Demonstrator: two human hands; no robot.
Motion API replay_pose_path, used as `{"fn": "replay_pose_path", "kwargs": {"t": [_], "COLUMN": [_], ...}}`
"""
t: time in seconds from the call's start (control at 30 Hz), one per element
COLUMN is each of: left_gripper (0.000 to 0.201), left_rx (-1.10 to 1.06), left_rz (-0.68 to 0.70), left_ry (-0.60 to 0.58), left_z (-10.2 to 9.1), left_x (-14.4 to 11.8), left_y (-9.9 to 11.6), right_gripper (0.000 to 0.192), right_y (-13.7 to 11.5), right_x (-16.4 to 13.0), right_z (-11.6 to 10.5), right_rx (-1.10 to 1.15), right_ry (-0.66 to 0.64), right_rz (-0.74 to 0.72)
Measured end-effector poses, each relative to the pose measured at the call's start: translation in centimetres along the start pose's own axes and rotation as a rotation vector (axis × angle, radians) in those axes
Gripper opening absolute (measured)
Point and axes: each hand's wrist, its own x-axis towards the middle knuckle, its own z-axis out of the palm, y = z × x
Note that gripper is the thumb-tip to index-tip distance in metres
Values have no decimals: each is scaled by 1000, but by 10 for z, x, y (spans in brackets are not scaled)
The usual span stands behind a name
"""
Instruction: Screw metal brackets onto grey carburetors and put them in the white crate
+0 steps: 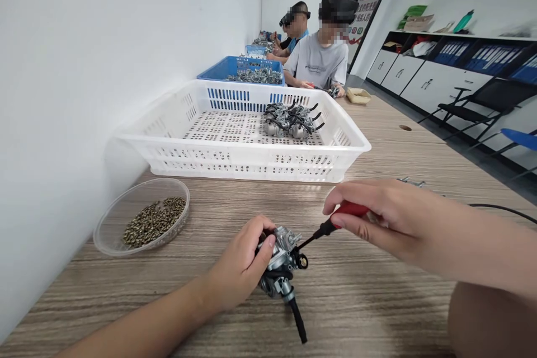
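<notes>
Item 1, metal assembly (279,260), silver with black fittings: towards the near edge of the surface (222,335), between your 2 grips; whether it rests there or is held just above, this view cannot tell. Item 2, your left grip (247,257): fingers and thumb clamped on the assembly's left side, the only hold seen on it. Risk: twist from the tool could turn the body out of that hold, its uneven shape being the likely cause. Item 3, black hose (297,319), jutting from the assembly towards the near edge: pressed against the surface, it could lever the body askew. Item 4, your right grip (386,215): wrapped round the red handle of a screwdriver. Item 5, screwdriver (327,228): slanted down to the left, its tip at the assembly beside a black fitting; exact seating too small to tell. Risk: a slanted shaft or light pressure could let the tip slip, scuffing metal or skidding towards your left thumb. Item 6, clear bowl (109,224) of brass-coloured screws (155,222), near the left edge: a stray left elbow could spill the lot. Item 7, white crate (251,170), beyond the work, similar assemblies (289,123) bunched at its right end: crowding could tangle their hoses. Item 8, black cable (503,210), towards the right edge: your right forearm, close by, could drag it.
</notes>
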Motion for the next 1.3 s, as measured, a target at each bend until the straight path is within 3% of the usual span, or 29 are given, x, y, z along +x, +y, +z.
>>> {"fn": "replay_pose_path", "kwargs": {"t": [0.27,0.53,0.83,1.07,1.3], "left_gripper": [29,24,26,25,19], "left_rx": [16,22,37,37,30], "left_rz": [-54,34,58,77,171], "left_ry": [-6,-11,15,15,9], "left_z": [2,0,3,2,2], "left_x": [0,-2,0,0,0], "left_y": [-6,-6,-6,-3,1], "right_gripper": [30,19,21,31,31], "right_y": [11,12,21,32,18], "right_x": [10,9,16,20,11], "right_z": [-10,-14,-14,-16,-25], "right_rx": [133,182,302,381,323], "right_ry": [-124,-153,-189,-262,-323], "right_rz": [146,12,90,67,138]}}
